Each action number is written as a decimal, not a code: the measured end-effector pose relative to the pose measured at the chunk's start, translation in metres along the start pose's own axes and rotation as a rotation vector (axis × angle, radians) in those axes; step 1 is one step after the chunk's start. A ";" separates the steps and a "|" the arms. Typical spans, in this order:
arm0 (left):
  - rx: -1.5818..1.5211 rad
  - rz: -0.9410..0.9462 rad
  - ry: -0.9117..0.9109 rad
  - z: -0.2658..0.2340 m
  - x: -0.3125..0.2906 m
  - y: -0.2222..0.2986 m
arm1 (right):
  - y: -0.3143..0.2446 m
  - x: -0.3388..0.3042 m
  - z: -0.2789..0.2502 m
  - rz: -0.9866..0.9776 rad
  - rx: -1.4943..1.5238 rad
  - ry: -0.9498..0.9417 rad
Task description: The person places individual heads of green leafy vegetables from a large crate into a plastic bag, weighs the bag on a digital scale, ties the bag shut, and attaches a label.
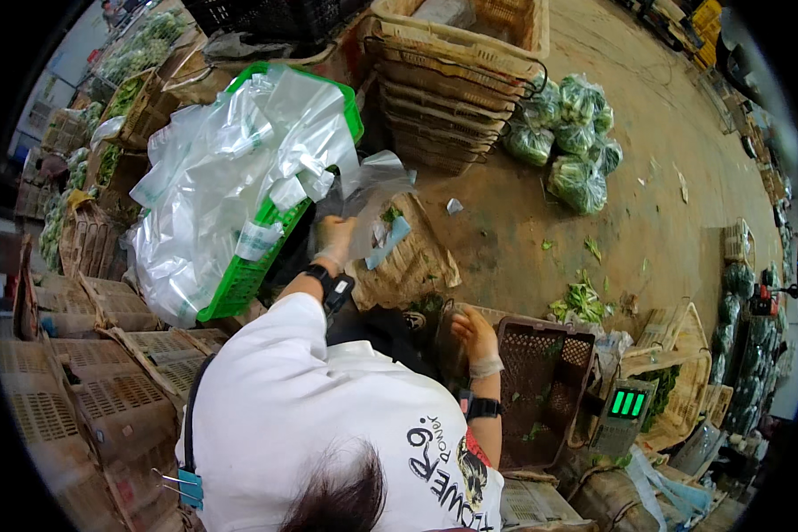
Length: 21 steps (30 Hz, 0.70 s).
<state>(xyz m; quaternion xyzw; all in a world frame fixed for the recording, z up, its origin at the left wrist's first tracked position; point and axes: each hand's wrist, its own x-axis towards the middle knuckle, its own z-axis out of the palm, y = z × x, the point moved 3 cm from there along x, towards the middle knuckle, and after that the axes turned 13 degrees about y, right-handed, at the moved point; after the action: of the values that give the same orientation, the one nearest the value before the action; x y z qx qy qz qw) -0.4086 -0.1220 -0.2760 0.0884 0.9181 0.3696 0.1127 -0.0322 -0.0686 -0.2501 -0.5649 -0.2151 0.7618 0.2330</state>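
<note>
My left hand (335,236) is closed on a clear plastic bag (377,182), whose thin film spreads out beyond the fingers. It is beside a green basket (259,244) heaped with white and clear plastic bags (230,151). My right hand (476,337) is held near the left rim of a dark brown plastic crate (541,390); its fingers are loosely bent and apart, with nothing seen in them. A few green scraps lie in that crate. A digital scale display (628,404) with green lit digits stands to the right of it.
Tall stacked beige crates (448,97) stand ahead. Bagged green vegetables (576,146) are piled on the floor to their right. Loose leaves (581,300) and a flattened brown sack (408,257) lie on the ground. More worn crates (89,372) crowd my left, and a beige basket (683,363) leans at the right.
</note>
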 end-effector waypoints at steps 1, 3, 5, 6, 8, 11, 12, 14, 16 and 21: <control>0.057 -0.058 0.147 -0.005 0.011 -0.035 | 0.007 -0.007 -0.016 0.013 0.078 0.046; 0.163 -0.010 0.420 -0.025 0.004 -0.035 | 0.017 -0.024 -0.044 -0.045 0.030 0.162; 0.042 0.120 0.421 -0.041 -0.003 -0.011 | 0.033 -0.031 -0.064 -0.094 -0.022 0.201; -0.013 0.199 0.447 -0.049 -0.005 0.009 | 0.039 -0.035 -0.069 -0.093 -0.042 0.207; -0.115 0.379 0.395 -0.054 0.018 0.024 | 0.043 -0.038 -0.072 -0.100 -0.090 0.196; 0.113 0.403 0.327 -0.050 0.032 0.022 | 0.039 -0.037 -0.068 -0.112 -0.073 0.145; 0.164 0.200 0.139 -0.046 0.038 0.020 | 0.034 -0.036 -0.059 -0.126 -0.150 0.138; -0.090 0.070 -0.142 -0.042 0.032 0.024 | 0.015 -0.031 -0.045 -0.154 -0.319 0.137; -0.530 -0.135 -0.479 -0.026 0.011 0.036 | -0.003 -0.019 -0.031 -0.244 -0.465 0.042; -1.097 -0.610 -0.989 -0.046 -0.056 0.084 | -0.023 -0.003 0.047 -0.192 -0.349 -0.040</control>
<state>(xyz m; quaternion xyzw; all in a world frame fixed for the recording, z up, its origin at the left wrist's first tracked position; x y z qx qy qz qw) -0.3605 -0.1058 -0.1771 -0.0811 0.4326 0.6396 0.6302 -0.0742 -0.0546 -0.2215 -0.5581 -0.4015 0.6984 0.1989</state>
